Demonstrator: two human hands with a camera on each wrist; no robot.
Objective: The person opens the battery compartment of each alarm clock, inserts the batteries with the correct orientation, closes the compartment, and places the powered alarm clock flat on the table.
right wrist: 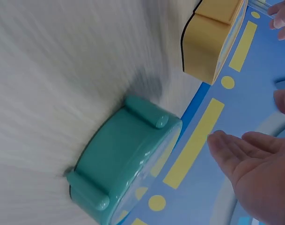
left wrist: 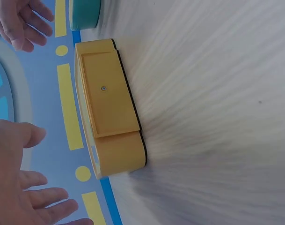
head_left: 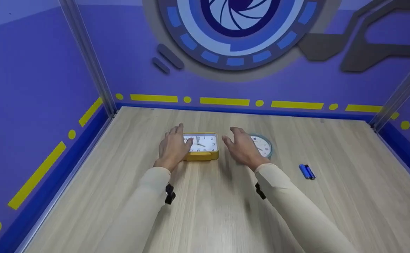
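Note:
A yellow rectangular clock (head_left: 205, 144) lies face up on the table, its white dial and dark numerals showing. Over its left side hovers my left hand (head_left: 172, 144), fingers loosely spread and thumb overlapping the dial in the head view. The left wrist view shows the clock's yellow side with a screwed panel (left wrist: 107, 93), apart from the fingers. To the right, a round teal clock (head_left: 264, 147) is partly hidden behind my right hand (head_left: 243, 147), which holds nothing. In the right wrist view, two rounded feet project from the teal clock's side (right wrist: 119, 150).
Two blue batteries (head_left: 306, 171) lie side by side on the wooden table (head_left: 345, 203), right of the teal clock. Blue-purple panels (head_left: 36, 88) with yellow markings enclose the table at the left, back and right.

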